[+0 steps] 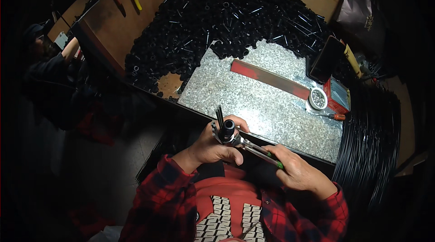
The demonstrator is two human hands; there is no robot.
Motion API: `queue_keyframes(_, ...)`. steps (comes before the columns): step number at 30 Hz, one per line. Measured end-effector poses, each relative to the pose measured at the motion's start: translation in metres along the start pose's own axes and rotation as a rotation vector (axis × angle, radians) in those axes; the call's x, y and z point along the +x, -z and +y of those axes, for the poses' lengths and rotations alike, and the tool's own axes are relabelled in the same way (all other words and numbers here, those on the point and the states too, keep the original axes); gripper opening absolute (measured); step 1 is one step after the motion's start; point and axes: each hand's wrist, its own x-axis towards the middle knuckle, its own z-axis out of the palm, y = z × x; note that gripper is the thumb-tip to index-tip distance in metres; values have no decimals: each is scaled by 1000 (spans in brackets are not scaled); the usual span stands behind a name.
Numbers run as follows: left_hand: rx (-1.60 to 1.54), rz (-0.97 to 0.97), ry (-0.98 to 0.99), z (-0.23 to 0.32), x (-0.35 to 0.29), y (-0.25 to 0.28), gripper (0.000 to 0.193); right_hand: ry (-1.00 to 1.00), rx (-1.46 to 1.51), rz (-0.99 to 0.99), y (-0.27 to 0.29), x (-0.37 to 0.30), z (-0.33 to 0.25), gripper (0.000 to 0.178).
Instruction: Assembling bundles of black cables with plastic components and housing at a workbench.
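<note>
My left hand [209, 146] is closed round a black tube-shaped part [228, 127], its round open end facing up, in front of my chest. Thin dark rods [219, 114] stick up beside the tube from the same hand. In my right hand [297, 169] are metal pliers [259, 148] with green handle ends, the fingers wrapped round the handles. The pliers' head reaches the tube just below its rim; my left fingers partly hide the jaws, so I cannot tell how they grip.
Beyond my hands lies a speckled stone slab [226, 92] bearing a reddish bar [267, 79], a white cup of small metal pieces [318, 99] and a screwdriver [336, 117]. Behind it rises a heap of black parts [226, 15]. Long black rods [374, 137] hang at right. Another person [50, 70] works at left.
</note>
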Motion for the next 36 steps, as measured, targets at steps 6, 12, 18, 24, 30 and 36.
queue_keyframes(6,-68,61,52,0,-4,-2,66,-81,14,-2,-7,5,0,48)
queue_keyframes(12,-196,97,42,3,-4,-4,73,-136,14,119,-19,18,3,24)
queue_keyframes(18,-83,265,-163,-19,-5,-8,55,-67,-329,301,-18,22,17,19)
queue_keyframes(24,25,247,-96,-15,-8,-2,61,-19,-487,606,10,17,23,13)
queue_keyframes(30,-27,206,-82,-23,-25,0,77,-327,-683,744,80,12,74,20)
queue_keyframes(36,-89,131,-115,-8,-25,-12,87,-603,-683,638,113,14,121,16)
